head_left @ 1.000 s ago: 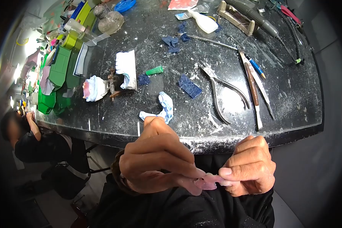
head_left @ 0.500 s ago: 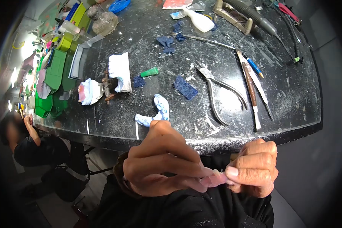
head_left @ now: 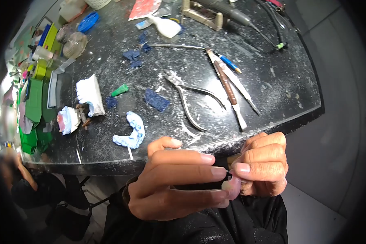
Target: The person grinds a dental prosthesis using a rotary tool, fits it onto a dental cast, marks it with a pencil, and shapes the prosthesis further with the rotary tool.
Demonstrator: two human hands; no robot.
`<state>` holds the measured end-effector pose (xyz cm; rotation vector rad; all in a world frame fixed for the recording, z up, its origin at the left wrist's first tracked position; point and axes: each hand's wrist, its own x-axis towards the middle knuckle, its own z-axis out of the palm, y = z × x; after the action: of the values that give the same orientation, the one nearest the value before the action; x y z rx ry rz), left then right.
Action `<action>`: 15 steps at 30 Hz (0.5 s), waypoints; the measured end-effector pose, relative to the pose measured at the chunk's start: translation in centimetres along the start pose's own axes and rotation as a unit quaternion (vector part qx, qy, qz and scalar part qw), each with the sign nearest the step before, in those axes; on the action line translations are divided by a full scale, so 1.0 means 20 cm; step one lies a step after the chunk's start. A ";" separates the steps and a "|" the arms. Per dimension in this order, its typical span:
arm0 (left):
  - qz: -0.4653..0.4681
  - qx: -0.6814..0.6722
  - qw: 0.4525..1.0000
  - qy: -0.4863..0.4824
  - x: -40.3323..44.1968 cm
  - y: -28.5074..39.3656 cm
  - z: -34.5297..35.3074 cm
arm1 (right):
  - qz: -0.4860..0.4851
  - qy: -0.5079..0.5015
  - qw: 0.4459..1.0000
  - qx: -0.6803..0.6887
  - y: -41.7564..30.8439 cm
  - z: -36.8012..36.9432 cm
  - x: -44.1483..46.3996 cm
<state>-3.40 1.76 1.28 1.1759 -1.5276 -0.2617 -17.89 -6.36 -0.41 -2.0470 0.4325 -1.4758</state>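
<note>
A small pink partial denture (head_left: 232,188) with pale teeth is held between my two hands, in front of my dark clothing. My right hand (head_left: 264,164) pinches its right end between thumb and curled fingers. At its left end, digits of my left hand (head_left: 173,183) grip the lower edge, while the other fingers reach out above, apart from it. The fingers cover part of the denture. Beyond my left hand, a blue-and-white horseshoe-shaped dental piece (head_left: 135,132) lies on the black bench (head_left: 162,140).
Pliers (head_left: 187,91), a brown-handled spatula (head_left: 227,87), a blue pencil (head_left: 230,64) and a white bottle (head_left: 166,27) lie on the bench. Dental casts (head_left: 90,95) stand left, near green bins (head_left: 34,99). A handpiece (head_left: 232,12) rests at the back. Another person (head_left: 32,187) sits far left.
The denture has been turned more upright between my hands. My left upper fingers have lifted and spread away from it. The view has shifted, moving the bench items leftward.
</note>
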 end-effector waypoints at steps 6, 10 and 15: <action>-0.013 -0.040 0.999 -0.027 0.03 0.06 0.07 | -0.014 0.024 0.998 -0.050 -0.01 -0.07 0.01; 0.004 -0.063 0.998 0.000 0.05 0.07 0.13 | -0.008 0.050 0.997 -0.066 -0.03 -0.09 0.02; 0.048 -0.100 0.994 -0.014 0.09 -0.02 0.09 | 0.026 -0.021 0.998 -0.047 -0.02 -0.10 0.11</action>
<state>-4.52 -0.56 1.46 0.9418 -1.5380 -0.3595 -19.08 -7.86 1.95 -2.1194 0.5432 -1.4050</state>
